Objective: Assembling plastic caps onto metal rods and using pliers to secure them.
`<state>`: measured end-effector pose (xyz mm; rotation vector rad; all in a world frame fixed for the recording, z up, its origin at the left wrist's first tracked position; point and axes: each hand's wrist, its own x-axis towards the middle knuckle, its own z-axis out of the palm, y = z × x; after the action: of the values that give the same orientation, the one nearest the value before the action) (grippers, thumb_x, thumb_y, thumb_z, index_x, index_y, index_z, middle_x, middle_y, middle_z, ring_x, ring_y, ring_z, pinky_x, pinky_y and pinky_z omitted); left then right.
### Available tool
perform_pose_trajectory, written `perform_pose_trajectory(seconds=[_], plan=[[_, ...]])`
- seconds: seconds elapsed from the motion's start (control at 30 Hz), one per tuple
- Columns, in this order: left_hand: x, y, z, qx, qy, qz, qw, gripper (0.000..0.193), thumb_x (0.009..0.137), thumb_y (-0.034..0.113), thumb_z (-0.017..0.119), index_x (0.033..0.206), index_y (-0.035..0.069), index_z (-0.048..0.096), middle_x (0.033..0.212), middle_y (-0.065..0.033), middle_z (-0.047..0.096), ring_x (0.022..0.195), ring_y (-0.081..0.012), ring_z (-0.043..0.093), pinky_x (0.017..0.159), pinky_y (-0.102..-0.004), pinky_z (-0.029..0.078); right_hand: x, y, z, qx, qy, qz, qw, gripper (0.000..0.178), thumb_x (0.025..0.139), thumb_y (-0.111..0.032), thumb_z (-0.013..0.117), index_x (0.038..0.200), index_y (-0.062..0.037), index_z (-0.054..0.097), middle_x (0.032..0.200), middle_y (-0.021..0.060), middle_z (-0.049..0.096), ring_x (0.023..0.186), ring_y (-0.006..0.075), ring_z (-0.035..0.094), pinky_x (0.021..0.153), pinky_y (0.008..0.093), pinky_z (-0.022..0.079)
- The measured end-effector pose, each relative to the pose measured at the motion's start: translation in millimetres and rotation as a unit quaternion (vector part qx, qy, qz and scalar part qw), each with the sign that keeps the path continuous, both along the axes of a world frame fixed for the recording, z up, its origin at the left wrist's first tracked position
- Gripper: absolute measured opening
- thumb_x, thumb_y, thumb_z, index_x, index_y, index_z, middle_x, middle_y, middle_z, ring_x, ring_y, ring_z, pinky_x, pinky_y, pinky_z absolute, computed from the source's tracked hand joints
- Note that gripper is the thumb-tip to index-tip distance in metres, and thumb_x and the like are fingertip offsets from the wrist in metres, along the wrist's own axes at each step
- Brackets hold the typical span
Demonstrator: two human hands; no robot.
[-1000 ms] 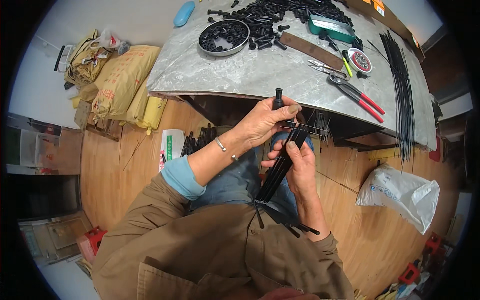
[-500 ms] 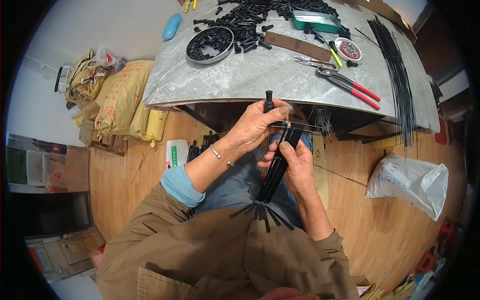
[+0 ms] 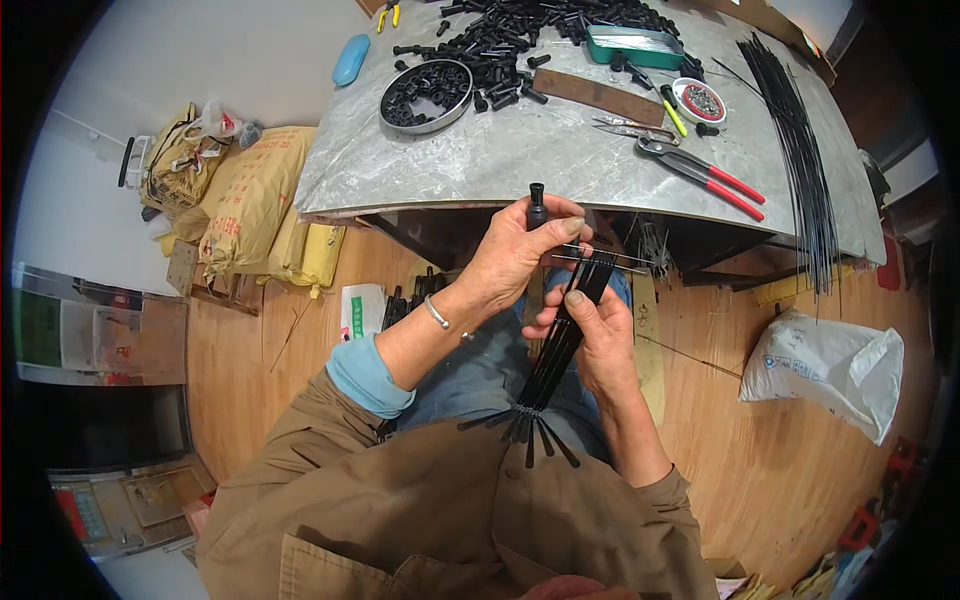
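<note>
My left hand [image 3: 510,250] is closed around a small black flared-top tube-like piece [image 3: 537,198], which sticks up from the fist. Its thumb and finger also pinch near thin metal wires [image 3: 626,261] that cross the upper end of a bundle of slim black strips [image 3: 557,352]. My right hand [image 3: 607,345] grips that bundle, thumb on its front. Lower down, the strips are bound by a twisted tie [image 3: 528,409], and below it their ends fan out over my lap. The fingers behind the bundle are partly hidden.
On the grey table [image 3: 440,175] lie a round tin of black rings [image 3: 470,95], a pile of black pieces [image 3: 500,50], red-handled pincers [image 3: 700,180], a green box [image 3: 636,62] and long black rods [image 3: 795,150]. Sacks [image 3: 255,190] stand left; a white bag [image 3: 820,375] lies right.
The view has shifted slightly. Both hands keep their holds close together, and the bundle's upper end has turned a little, with two thin wires now showing apart across it.
</note>
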<state>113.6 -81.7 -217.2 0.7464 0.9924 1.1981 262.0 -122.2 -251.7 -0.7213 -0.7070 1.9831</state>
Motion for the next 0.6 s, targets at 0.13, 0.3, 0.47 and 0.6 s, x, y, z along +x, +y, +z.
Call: perform_pose_trajectory(seconds=[0.13, 0.3, 0.47, 0.6], plan=[[-0.4, 0.0, 2.0, 0.003, -0.007, 0.000, 1.000, 0.025, 0.089, 0.013, 0.064, 0.109, 0.001, 0.056, 0.099, -0.0132, 0.064, 0.088, -0.0212, 0.065, 0.077, -0.0330, 0.055, -1.4, 0.2, -1.2, 0.007, 0.010, -0.007, 1.000, 0.020, 0.094, -0.018, 0.056, 0.101, 0.0005, 0.055, 0.089, 0.0091, 0.060, 0.074, 0.0177, 0.064, 0.067, 0.0390, 0.061], [-0.3, 1.7, 2.2, -0.004, -0.063, 0.003, 0.998, 0.023, 0.089, 0.012, 0.064, 0.106, 0.000, 0.055, 0.097, -0.0114, 0.063, 0.086, -0.0185, 0.064, 0.072, -0.0293, 0.056, -0.8, 0.0, -2.0, 0.007, 0.008, -0.003, 1.000, 0.019, 0.094, -0.017, 0.056, 0.101, 0.0002, 0.054, 0.090, 0.0090, 0.060, 0.075, 0.0174, 0.064, 0.068, 0.0396, 0.061], [-0.2, 1.1, -0.8, -0.005, -0.060, 0.016, 0.998, 0.021, 0.088, 0.012, 0.065, 0.103, 0.001, 0.055, 0.093, -0.0078, 0.060, 0.085, -0.0175, 0.064, 0.071, -0.0297, 0.056, -2.4, 0.0, -3.0, 0.010, 0.007, -0.001, 1.000, 0.019, 0.094, -0.017, 0.056, 0.103, -0.0001, 0.054, 0.090, 0.0090, 0.060, 0.075, 0.0173, 0.064, 0.068, 0.0396, 0.061], [-2.4, 1.3, -1.7, -0.014, -0.049, 0.013, 0.999, 0.022, 0.088, 0.014, 0.066, 0.104, 0.003, 0.056, 0.093, -0.0077, 0.061, 0.086, -0.0183, 0.064, 0.074, -0.0325, 0.054, -3.0, -0.3, -1.0, 0.003, 0.004, -0.001, 1.000, 0.020, 0.094, -0.017, 0.055, 0.105, -0.0002, 0.053, 0.090, 0.0088, 0.060, 0.075, 0.0174, 0.064, 0.067, 0.0397, 0.061]])
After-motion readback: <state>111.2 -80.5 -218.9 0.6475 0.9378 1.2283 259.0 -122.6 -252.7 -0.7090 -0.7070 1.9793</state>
